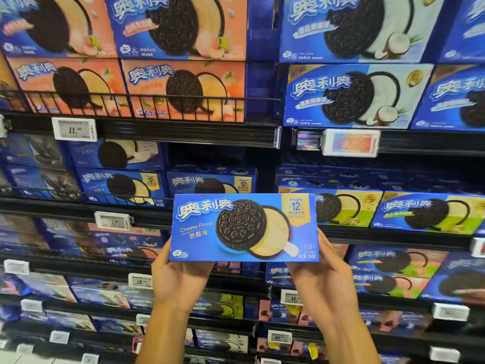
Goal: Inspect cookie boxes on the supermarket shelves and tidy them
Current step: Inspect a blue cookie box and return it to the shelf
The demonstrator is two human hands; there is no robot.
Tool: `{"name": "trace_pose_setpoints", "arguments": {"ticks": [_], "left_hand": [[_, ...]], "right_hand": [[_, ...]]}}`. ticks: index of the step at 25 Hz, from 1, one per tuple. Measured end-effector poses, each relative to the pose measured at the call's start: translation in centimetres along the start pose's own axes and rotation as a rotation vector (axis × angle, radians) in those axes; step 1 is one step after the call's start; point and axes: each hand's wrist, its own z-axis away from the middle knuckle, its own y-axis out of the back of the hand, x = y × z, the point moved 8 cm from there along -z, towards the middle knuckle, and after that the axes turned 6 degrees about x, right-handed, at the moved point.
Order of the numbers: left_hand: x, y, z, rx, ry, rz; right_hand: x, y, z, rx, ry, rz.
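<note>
Holding a blue cheese-flavour cookie box point(244, 227) up in front of the shelves point(183, 132), face toward me, I grip its lower left corner with my left hand point(181, 274) and its lower right corner with my right hand point(320, 274), fingers wrapped behind.

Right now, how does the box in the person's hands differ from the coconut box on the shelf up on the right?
The held box is off the shelf, gripped at its lower corners by the left hand and right hand; the coconut box sits on its shelf, untouched. The held box reads "Cheese Flavor" and shows yellow cream; the coconut box shows white cream and a split coconut. Both are blue, with a dark round cookie and the same white brand lettering.
</note>
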Motion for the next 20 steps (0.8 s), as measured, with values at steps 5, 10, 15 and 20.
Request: {"name": "trace_pose_setpoints", "arguments": {"ticks": [5,10,15,20], "left_hand": [[-0.9,0.7,-0.7,0.028,0.016,-0.022],[0.7,1.3,-1.2,0.252,-0.156,-0.427],[3.1,-3.0,1.6,0.261,-0.464,-0.802],[0.7,-9.3,3.2,-0.136,-0.341,-0.919]], "right_hand": [[1.5,-0.4,0.1,-0.028,-0.099,-0.052],[-0.4,-0.5,0.1,0.033,0.046,0.073],[-2.5,-5.4,1.4,-0.024,0.338,0.453],[-0.4,-11.0,3.2,-0.247,0.467,0.642]]}}
